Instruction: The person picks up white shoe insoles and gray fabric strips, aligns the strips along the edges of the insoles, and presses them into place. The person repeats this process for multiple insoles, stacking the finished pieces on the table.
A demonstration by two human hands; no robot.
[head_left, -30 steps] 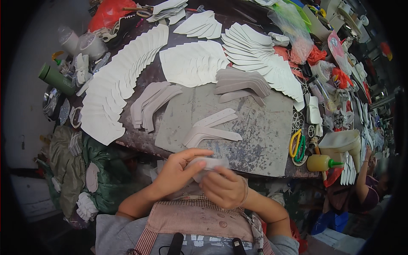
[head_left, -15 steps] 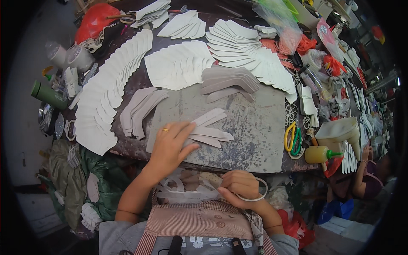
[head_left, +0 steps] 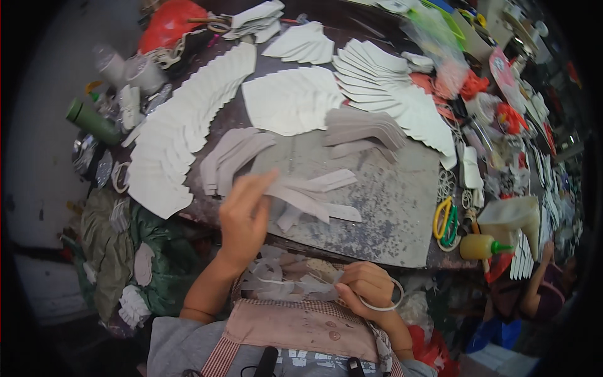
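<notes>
Several loose pale grey-mauve strips (head_left: 334, 181) lie crossed over one another on a worn grey board (head_left: 389, 217). My left hand (head_left: 244, 217) is at their left end, slightly blurred, with thumb and forefinger apart and the fingertips close to the strips. Whether it touches them is hard to see. In front of my apron, below the table edge, my right hand (head_left: 367, 286) is closed around a thin white loop handle (head_left: 400, 295); the rest of that tool is hidden. Curved strips of similar colour are stacked left of the board (head_left: 229, 157) and at its back (head_left: 364, 132).
Fanned white pieces (head_left: 166, 141) curve along the left, with more white pieces (head_left: 292, 100) behind the board. Scissors with yellow and green loops (head_left: 444, 220) and a yellow squeeze bottle (head_left: 477, 247) sit at the right. A green flask (head_left: 91, 119) stands far left. Another person (head_left: 546, 286) is at the right.
My left hand has come off the top of the loose strips to their left end. The strips now lie more crossed and spread. My right hand keeps the loop; the whole view has shifted.
</notes>
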